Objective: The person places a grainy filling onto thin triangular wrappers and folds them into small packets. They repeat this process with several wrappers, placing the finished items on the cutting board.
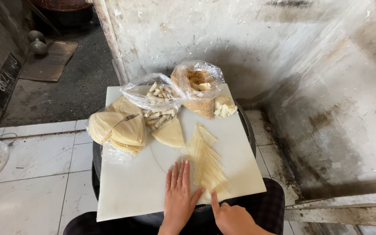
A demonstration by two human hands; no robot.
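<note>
Head view: left hand (178,191), open, flat on white cutting board (131,187); right hand (231,216), open, fingertip at overlapped dough-wrapper row (207,163) near board's right edge; best kept steady, wrappers evenly fanned.

White cutting board (135,182), pale yellow wrappers (207,163), dark plaid trousers (270,204)

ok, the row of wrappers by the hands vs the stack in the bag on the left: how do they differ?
The row of wrappers lies bare on the white board, fanned out and overlapping; the bagged stack sits piled inside clear plastic. The row's pieces look paler, the stack's yellower. The left hand lies flat beside the row and the right hand touches its near end; neither touches the stack. Both are thin, wedge-shaped dough sheets.
</note>
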